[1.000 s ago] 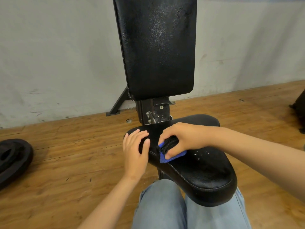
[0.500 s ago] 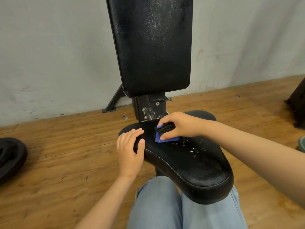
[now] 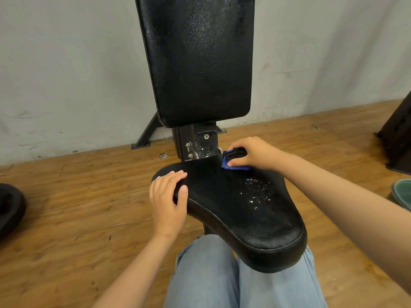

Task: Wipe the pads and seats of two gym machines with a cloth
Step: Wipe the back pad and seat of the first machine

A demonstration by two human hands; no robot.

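Pads: we count two, one upright back pad [image 3: 200,58] and one seat [image 3: 244,218] below it.
Cloth [image 3: 232,162]: one, blue and black, at the seat's rear edge.
Right hand [image 3: 255,153]: our grip curls round the cloth.
Left hand [image 3: 168,202]: grip flat, fingers straight, resting on the seat's left edge.

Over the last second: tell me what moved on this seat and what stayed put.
The right hand, gripping the cloth, slid it along the seat away from the left hand, back and rightward to the rear edge beside the metal bracket. Nothing was taken up or let go. The left hand stayed resting on the seat's left edge; the droplets remain.
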